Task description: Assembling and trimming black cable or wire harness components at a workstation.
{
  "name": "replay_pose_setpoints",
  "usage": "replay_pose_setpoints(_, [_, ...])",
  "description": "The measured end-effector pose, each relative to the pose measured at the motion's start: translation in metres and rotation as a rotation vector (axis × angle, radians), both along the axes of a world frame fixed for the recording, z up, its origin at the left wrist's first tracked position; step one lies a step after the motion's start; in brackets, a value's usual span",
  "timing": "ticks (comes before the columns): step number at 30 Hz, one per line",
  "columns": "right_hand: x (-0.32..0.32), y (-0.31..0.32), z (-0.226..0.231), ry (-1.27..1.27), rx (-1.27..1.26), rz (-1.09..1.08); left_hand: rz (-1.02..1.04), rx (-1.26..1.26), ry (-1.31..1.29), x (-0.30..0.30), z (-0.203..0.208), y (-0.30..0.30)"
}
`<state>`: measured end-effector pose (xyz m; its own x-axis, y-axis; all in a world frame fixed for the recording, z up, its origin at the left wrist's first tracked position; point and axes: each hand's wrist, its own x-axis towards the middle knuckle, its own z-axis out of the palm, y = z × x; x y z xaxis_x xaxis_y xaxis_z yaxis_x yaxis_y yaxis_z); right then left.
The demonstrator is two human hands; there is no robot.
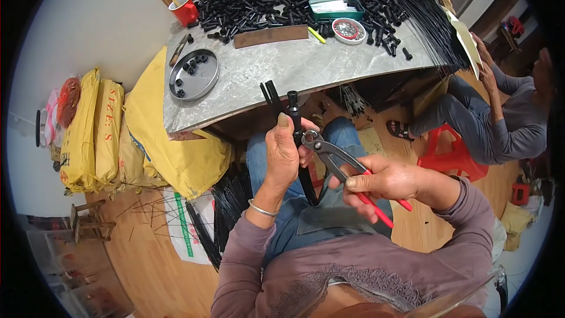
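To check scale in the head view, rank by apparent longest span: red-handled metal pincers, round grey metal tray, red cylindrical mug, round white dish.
1. Pincers
2. Grey tray
3. Red mug and white dish: too alike to rank.

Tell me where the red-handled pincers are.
In the head view, the red-handled pincers are just right of centre, gripped in the person's right hand, their head close beside the black tubular piece held in the left hand.

We are facing a table [253, 68] beyond our left hand [282, 153]; leftward, a tray [201, 84] is lying on it, sacks [107, 132] standing farther left.
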<state>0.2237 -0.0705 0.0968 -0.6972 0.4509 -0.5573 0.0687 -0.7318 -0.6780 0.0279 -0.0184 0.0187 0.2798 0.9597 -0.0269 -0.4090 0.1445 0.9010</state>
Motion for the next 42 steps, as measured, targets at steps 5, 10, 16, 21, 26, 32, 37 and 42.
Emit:
replay_pose_setpoints(5, [-0.020,0.002,0.008,-0.105,-0.070,-0.057,0.086,-0.020,0.062,0.002,0.002,-0.001])
replay_pose_setpoints(10, [-0.029,0.023,0.005,-0.579,0.462,0.175,0.160,-0.093,0.016,-0.006,-0.005,0.009])
replay_pose_setpoints(16, [-0.009,0.022,-0.005,-0.204,0.276,0.053,0.080,-0.095,-0.032,-0.006,-0.008,0.011])
replay_pose_setpoints(21, [-0.002,0.030,0.023,-0.395,0.261,0.209,0.051,-0.091,-0.025,-0.003,-0.005,0.010])
replay_pose_setpoints(26, [0.000,0.033,0.025,-0.445,0.211,0.241,0.036,-0.070,-0.008,0.000,-0.005,0.007])
replay_pose_setpoints(32, [-0.002,0.030,0.035,-0.684,0.420,0.307,0.027,-0.045,0.007,0.009,0.000,0.005])
replay_pose_setpoints(37, [0.004,0.063,-0.028,-0.889,1.283,0.316,0.267,-0.049,0.099,0.014,-0.022,0.027])
replay_pose_setpoints(42, [0.002,0.152,-0.077,-1.095,1.472,0.082,0.458,0.008,0.297,0.020,-0.047,0.056])
